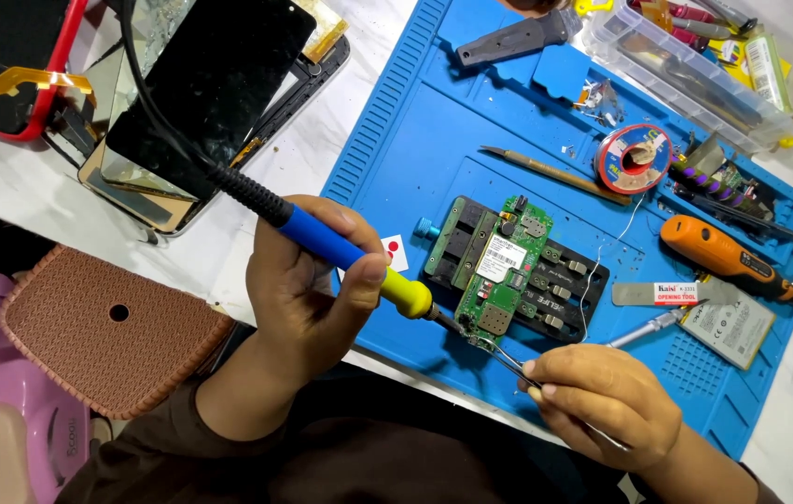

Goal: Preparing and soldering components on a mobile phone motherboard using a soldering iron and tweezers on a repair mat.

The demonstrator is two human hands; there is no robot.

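Observation:
My left hand (pixel 308 285) grips a soldering iron (pixel 359 263) with a blue and yellow handle and a black cord running up and left. Its tip touches the lower end of a green circuit board (pixel 501 271). The board is clamped in a black holder (pixel 564 280) on a blue work mat (pixel 434 121). My right hand (pixel 606 403) pinches metal tweezers (pixel 499 359) whose points meet the iron's tip at the board's bottom edge.
A solder spool (pixel 634 157), orange-handled tool (pixel 718 252), wooden-handled pick (pixel 555 175), flat metal opening tool (pixel 662 294) and a phone battery (pixel 728 322) lie on the mat. A clear tool tray (pixel 686 70) stands top right. Phone screens (pixel 210 84) lie top left, a brown stool (pixel 103 327) lower left.

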